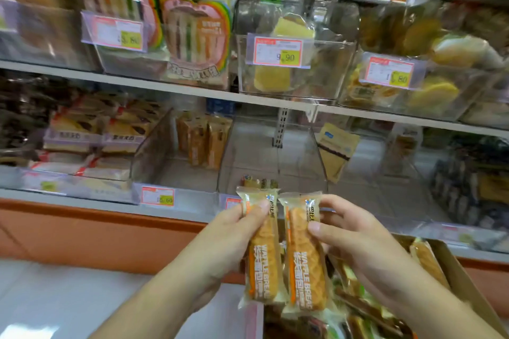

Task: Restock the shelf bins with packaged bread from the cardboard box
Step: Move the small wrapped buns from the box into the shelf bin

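Both hands up w/ one pack each: left hand [234, 231] pinches the left waffle bread pack [263, 250] near its top, thumb across the front; right hand [355, 239] curls round the right waffle bread pack [304, 256], fingers behind, thumb on the wrapper. Packs upright, side by side, edges touching, glossy clear film over long golden bread. Held just in front of a clear plastic shelf bin [272, 157], above the cardboard box [457, 275] at lower right w/ more packs inside.

Both forearms bare; left grip [234, 231], right grip [355, 239].
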